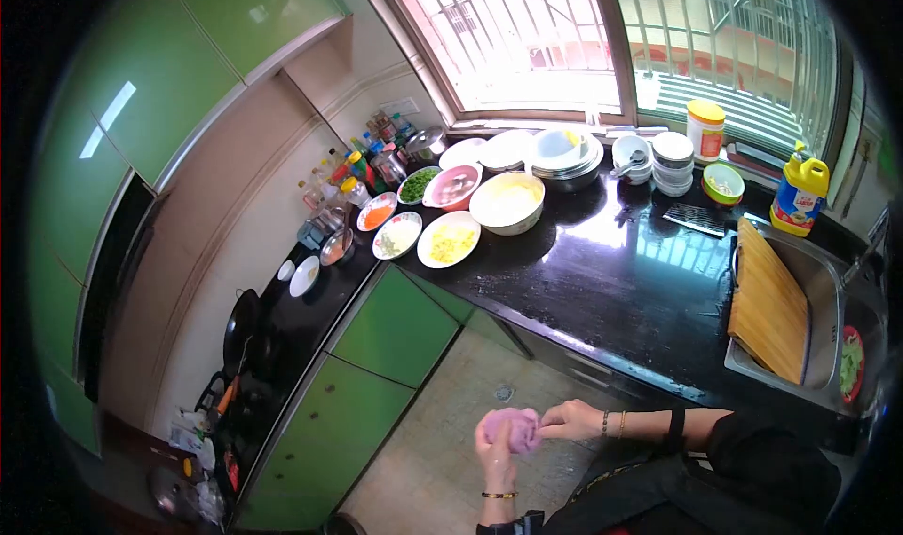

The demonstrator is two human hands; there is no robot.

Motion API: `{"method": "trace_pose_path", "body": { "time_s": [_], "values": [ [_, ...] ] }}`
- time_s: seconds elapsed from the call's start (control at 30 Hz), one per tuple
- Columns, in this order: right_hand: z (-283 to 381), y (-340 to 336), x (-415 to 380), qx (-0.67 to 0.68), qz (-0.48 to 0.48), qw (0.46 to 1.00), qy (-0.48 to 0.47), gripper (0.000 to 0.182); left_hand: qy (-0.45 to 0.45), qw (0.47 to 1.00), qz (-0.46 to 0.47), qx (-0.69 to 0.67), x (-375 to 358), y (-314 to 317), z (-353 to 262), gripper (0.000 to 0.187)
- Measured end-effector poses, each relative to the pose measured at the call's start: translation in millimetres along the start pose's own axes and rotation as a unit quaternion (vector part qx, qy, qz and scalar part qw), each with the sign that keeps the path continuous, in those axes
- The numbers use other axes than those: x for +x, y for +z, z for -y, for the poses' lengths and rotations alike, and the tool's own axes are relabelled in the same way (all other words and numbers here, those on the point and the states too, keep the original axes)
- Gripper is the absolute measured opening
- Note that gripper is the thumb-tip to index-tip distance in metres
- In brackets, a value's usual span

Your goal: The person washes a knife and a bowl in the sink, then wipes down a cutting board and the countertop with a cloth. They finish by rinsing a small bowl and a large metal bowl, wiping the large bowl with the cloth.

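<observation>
Above the floor, in front of the counter, my left hand [496, 448] is closed around a bunched pink-purple cloth [514, 428]. From the right, my right hand [572, 420] pinches the cloth's edge between closed fingers. Both hands touch the same cloth, and its folds hide some of the fingertips. Bracelets circle both wrists.
A black counter [602, 281] runs ahead, with a cutting board [769, 300] leaning over the sink [828, 281] at right. Bowls and plates of chopped food, including a large bowl [508, 201], stand at the corner. A wok [243, 328] sits at left.
</observation>
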State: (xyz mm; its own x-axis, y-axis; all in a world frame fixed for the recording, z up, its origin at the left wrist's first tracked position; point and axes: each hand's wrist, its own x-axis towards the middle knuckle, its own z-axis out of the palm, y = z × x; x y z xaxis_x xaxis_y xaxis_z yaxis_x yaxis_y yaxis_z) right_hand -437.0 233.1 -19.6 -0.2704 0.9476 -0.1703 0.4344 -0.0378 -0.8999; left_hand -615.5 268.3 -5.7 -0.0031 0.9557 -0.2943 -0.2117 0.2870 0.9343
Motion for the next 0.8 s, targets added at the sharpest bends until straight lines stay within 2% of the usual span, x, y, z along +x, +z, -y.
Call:
{"method": "trace_pose_path", "body": {
  "time_s": [0.07, 0.1, 0.13, 0.17, 0.23, 0.3, 0.33, 0.4, 0.53, 0.6, 0.67, 0.73, 0.8],
  "values": [
    [14.9, -7.5, 14.9, -0.025, -0.028, 0.997, 0.067, 0.048, -0.005, 0.997, 0.067, -0.037, 11.9, 10.7, -2.4, 0.043],
    [13.9, -9.6, 23.1, -0.023, -0.028, 0.997, 0.067, 0.048, -0.017, 0.996, 0.076, -0.043, 17.2, 16.0, -11.5, 0.043],
    [11.8, -11.5, 30.8, -0.127, -0.191, 0.973, -0.033, 0.051, -0.018, 0.996, 0.075, -0.040, 26.2, 17.4, -17.9, 0.043],
    [9.3, -14.8, 39.7, -0.225, -0.346, 0.902, -0.130, 0.054, -0.013, 0.994, 0.092, -0.051, 37.6, 18.0, -24.4, 0.044],
    [4.5, -26.1, 58.2, -0.186, -0.314, 0.922, -0.128, 0.056, -0.011, 0.992, 0.108, -0.057, 59.3, 22.1, -33.3, 0.044],
    [2.8, -45.3, 79.3, -0.146, -0.286, 0.939, -0.120, 0.059, -0.061, 0.984, 0.143, -0.093, 83.2, 33.5, -42.7, 0.047],
    [3.1, -50.6, 89.1, -0.112, -0.205, 0.969, -0.077, 0.052, -0.069, 0.984, 0.144, -0.084, 93.9, 35.9, -43.0, 0.047],
    [2.0, -68.9, 110.4, -0.047, -0.039, 0.998, 0.004, 0.043, -0.077, 0.974, 0.211, -0.023, 118.3, 51.2, -43.9, 0.050],
    [-0.7, -98.0, 132.9, 0.010, -0.097, 0.995, -0.017, 0.031, -0.070, 0.969, 0.237, 0.015, 154.8, 67.4, -52.0, 0.052],
    [4.0, -112.1, 139.0, 0.120, -0.109, 0.987, -0.013, 0.027, -0.095, 0.965, 0.245, -0.003, 171.2, 68.2, -51.7, 0.049],
    [-6.9, -119.2, 150.2, 0.248, -0.110, 0.960, 0.061, 0.020, -0.114, 0.960, 0.254, -0.018, 186.1, 70.7, -54.0, 0.046],
    [-11.2, -127.3, 154.9, 0.318, -0.151, 0.935, 0.042, 0.033, -0.153, 0.950, 0.270, -0.026, 200.7, 74.2, -59.5, 0.042],
    [-4.4, -132.0, 160.3, 0.376, -0.207, 0.901, 0.054, 0.028, -0.162, 0.943, 0.288, -0.026, 219.2, 77.6, -61.0, 0.041]
  ]
}}
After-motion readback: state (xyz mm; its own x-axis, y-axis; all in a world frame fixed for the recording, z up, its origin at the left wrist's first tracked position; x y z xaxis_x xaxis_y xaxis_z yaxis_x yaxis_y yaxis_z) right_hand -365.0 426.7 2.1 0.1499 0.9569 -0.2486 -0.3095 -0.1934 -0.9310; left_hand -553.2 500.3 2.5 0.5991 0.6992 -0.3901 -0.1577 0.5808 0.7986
